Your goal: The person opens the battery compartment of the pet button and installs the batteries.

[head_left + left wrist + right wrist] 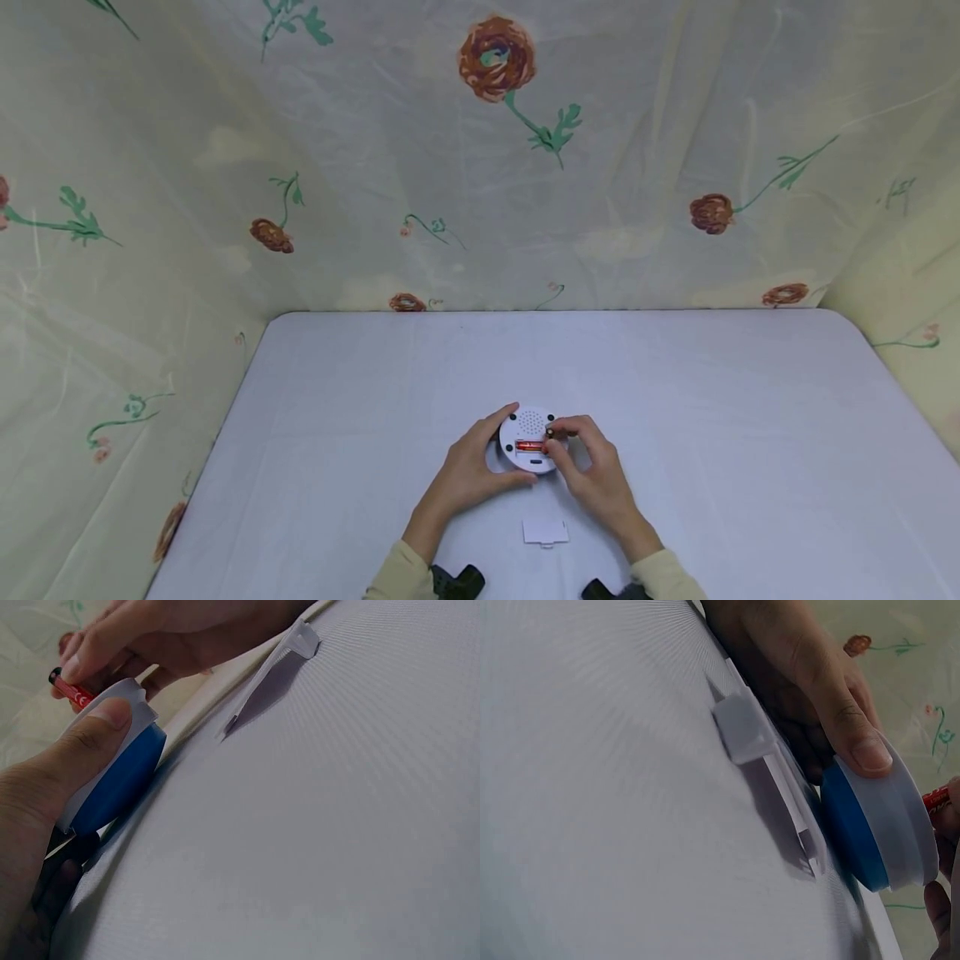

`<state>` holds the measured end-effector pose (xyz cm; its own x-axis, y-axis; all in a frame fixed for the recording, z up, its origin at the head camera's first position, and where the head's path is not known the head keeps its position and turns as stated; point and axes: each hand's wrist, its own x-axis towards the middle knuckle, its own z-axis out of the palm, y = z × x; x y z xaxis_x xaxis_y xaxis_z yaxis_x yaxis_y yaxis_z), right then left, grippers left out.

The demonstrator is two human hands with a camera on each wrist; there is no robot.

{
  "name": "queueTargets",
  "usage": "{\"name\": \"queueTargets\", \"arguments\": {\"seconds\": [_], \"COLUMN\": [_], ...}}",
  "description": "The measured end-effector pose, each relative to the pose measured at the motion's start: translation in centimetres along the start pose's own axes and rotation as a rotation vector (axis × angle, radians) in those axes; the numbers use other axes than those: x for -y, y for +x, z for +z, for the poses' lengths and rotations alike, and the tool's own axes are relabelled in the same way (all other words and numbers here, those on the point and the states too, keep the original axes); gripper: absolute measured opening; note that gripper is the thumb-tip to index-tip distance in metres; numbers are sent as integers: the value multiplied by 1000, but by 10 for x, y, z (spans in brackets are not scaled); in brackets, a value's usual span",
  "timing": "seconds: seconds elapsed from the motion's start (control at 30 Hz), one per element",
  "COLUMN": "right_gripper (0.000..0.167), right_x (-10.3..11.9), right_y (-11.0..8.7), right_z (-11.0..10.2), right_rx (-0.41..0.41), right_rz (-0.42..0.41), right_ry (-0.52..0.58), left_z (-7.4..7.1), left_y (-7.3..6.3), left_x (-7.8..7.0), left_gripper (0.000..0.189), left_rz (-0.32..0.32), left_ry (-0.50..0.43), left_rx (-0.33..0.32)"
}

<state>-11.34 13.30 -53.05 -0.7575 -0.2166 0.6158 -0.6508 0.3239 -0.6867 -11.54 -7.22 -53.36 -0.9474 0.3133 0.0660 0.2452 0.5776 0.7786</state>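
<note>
A round white-and-blue device (528, 423) lies bottom side up, showing speaker holes, dark feet and an uncovered battery compartment. My left hand (474, 465) grips its rim from the left, with the thumb (97, 735) on the white edge. One red battery (529, 447) sits lengthwise in the compartment. Between thumb and fingers, my right hand (596, 471) pinches another red battery (73, 688) with a black end, close over the compartment's right side. The blue side (847, 825) of the device faces the table.
A white battery cover (545, 532) with a small tab lies on the white table (360, 400), nearer to me than the device. Floral cloth (600, 208) hangs behind the table and at both sides. Black wrist mounts (459, 582) show at the bottom edge.
</note>
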Motion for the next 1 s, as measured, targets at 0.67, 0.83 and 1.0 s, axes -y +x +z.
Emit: {"name": "queueTargets", "arguments": {"seconds": [0.67, 0.83, 1.0], "right_gripper": [31, 26, 24], "right_x": [-1, 1, 3], "right_y": [3, 5, 6], "right_z": [2, 2, 1], "right_rx": [50, 51, 56], "right_rz": [-133, -164, -176], "right_ry": [-147, -166, -169], "left_z": [0, -1, -1], "left_y": [-1, -1, -2], "left_x": [-1, -1, -2], "left_gripper": [96, 96, 95], "left_rz": [-4, -11, -11], "left_ry": [-2, -11, -15], "left_rx": [11, 10, 5]}}
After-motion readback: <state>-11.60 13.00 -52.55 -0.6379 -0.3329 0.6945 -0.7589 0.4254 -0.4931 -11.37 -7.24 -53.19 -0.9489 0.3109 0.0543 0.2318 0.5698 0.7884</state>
